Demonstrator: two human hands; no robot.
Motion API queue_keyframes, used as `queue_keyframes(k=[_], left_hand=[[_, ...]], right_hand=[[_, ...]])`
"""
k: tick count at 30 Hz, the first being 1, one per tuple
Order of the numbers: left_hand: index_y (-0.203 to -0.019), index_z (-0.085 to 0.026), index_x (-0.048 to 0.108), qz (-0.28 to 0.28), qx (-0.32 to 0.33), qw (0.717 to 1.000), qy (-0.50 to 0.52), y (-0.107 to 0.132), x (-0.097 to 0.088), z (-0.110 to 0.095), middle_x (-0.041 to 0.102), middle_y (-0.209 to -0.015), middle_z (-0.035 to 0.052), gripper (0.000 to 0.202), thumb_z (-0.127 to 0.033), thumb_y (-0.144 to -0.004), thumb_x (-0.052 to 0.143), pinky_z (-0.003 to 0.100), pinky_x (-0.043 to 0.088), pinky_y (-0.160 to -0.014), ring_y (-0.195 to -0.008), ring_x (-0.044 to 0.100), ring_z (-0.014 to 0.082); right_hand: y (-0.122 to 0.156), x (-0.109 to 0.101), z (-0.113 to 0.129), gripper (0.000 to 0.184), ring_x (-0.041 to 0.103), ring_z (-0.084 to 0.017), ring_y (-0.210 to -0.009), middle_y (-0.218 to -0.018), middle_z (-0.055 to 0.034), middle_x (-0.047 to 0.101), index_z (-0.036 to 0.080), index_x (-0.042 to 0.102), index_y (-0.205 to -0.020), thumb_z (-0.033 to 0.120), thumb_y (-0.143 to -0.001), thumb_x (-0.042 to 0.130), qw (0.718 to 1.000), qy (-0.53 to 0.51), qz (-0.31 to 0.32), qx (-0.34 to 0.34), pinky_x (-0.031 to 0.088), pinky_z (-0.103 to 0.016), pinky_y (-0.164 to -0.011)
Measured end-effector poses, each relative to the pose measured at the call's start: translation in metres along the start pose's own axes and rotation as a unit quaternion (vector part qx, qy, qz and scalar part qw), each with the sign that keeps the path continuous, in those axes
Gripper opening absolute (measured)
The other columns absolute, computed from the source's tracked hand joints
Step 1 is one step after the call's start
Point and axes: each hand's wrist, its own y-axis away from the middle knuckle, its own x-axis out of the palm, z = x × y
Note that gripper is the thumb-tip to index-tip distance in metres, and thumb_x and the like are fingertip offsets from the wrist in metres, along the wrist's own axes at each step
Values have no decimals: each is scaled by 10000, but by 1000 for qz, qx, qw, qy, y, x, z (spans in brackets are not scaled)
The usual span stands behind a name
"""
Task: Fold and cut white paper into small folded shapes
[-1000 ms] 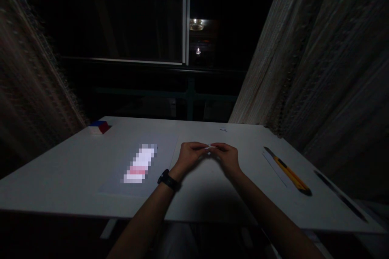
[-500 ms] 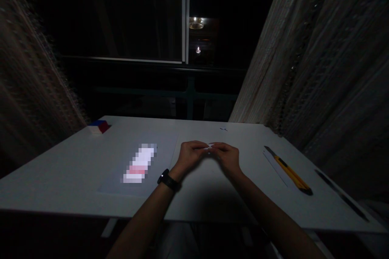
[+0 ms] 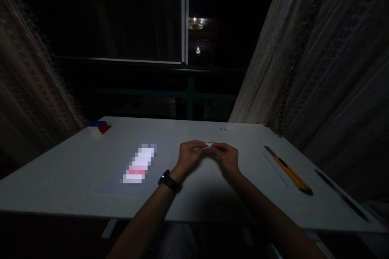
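Note:
Between my fingertips, above the middle of the white table, is a small piece of white folded paper. My left hand, with a black watch on its wrist, pinches the paper from the left. From the right, my right hand pinches the same piece. Both hands are closed, fingertips nearly meeting. Fingers cover most of the paper, so its full shape is hidden.
A lit, blurred-out screen lies on a pale sheet at left. A red, blue and white cube sits far left. At right are a yellow box cutter, a thin white strip and a dark, long object.
More of the white paper shows between my fingertips, now with a pointed outline. Both hands have barely shifted.

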Motion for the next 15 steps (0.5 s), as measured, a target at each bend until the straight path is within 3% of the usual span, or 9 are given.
queue_keyframes(k=[7, 15], left_hand=[[-743, -220, 731, -5, 37, 999, -28, 0, 0, 7, 719, -832, 45, 63, -223, -714, 675, 309, 521, -773, -778, 664, 176], [-699, -195, 727, 15, -17, 1000, 4, 0, -2, 2, 720, -808, 60, 52, -213, -681, 682, 316, 527, -766, -775, 668, 189]], right_hand=[[-2, 0, -2, 216, 653, -218, -702, -723, -53, 712, 190, 694, -594, 348, -486, 796, 1000, 2, -15, -10, 520, -373, -708], [-2, -3, -3, 174, 620, -190, -626, -614, -25, 656, 207, 680, -536, 325, -480, 795, 996, 57, -14, -60, 505, -335, -640]])
